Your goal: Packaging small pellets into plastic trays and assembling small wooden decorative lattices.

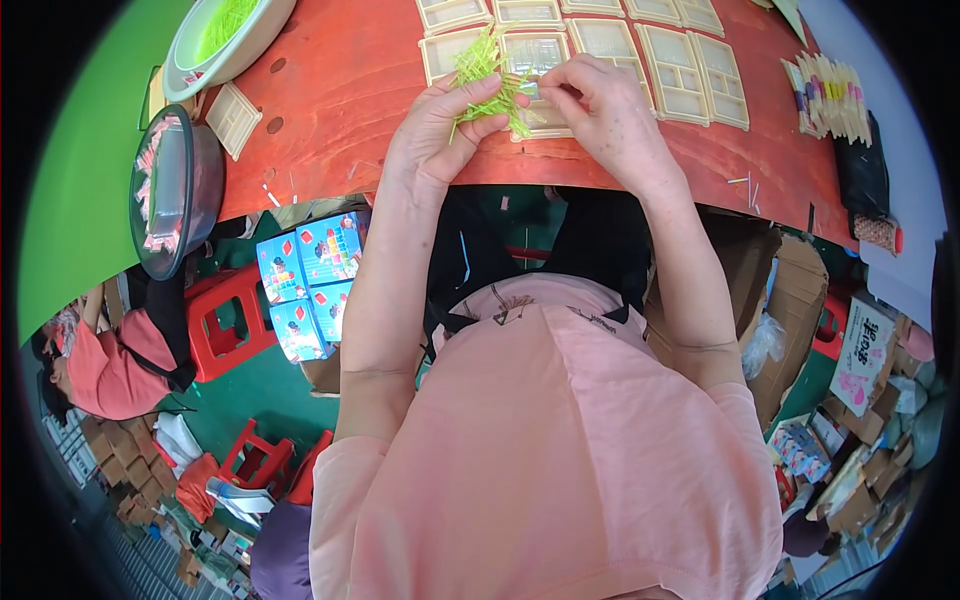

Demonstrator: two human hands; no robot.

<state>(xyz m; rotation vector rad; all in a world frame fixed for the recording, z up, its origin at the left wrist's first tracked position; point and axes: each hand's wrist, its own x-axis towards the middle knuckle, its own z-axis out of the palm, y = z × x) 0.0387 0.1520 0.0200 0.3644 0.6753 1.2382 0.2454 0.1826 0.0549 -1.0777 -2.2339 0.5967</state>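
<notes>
My left hand (445, 122) is closed around a loose bunch of thin, bright green sticks (478, 62), which fan out above and below its fingers. Close to its right, my right hand (612, 118) has thumb and forefinger pinched together at the bunch's edge. Whatever lies between those fingertips is too small to make out. Both hands are over a cream compartment tray (540, 50), partly covered by them. More cream trays of the same sort stand in rows around it, such as a divided tray (675, 80) to the right.
A pale basin (265, 45) with green sticks stands at the far left. Nearer are a lone cream tray (235, 118) and a dark bowl (205, 170) of pink-and-white pieces. Bundled pale sticks (835, 100) lie at the red table's (345, 110) right. Blue boxes (325, 255) and a red stool (225, 335) are below.
</notes>
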